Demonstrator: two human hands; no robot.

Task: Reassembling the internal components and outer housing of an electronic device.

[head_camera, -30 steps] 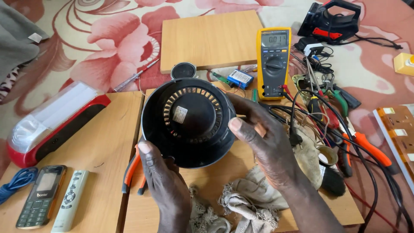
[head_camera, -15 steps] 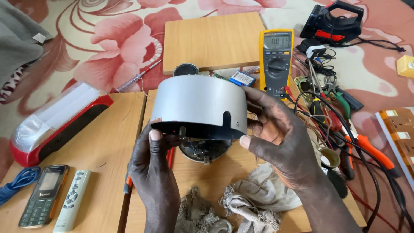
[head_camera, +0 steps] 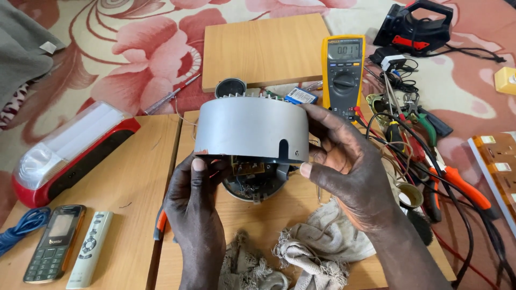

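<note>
Held up over the wooden board (head_camera: 269,220) by 2 hands — a round silver-grey housing (head_camera: 251,130), tilted so its side wall faces the camera and its open underside shows a circuit board and wires (head_camera: 251,174). Left hand (head_camera: 194,207) clamped on the lower left rim, thumb pressed against the edge. Right hand (head_camera: 344,161) wrapped around the right side, fingers spread behind, thumb on the dark lower rim beside a slot. Just behind, a yellow multimeter (head_camera: 343,75) — leads trailing right among pliers and screwdrivers (head_camera: 430,161). Below, a frayed cloth (head_camera: 317,247). Far left: a red-and-white lamp (head_camera: 70,150), a phone (head_camera: 54,249), a remote (head_camera: 90,255).
</note>
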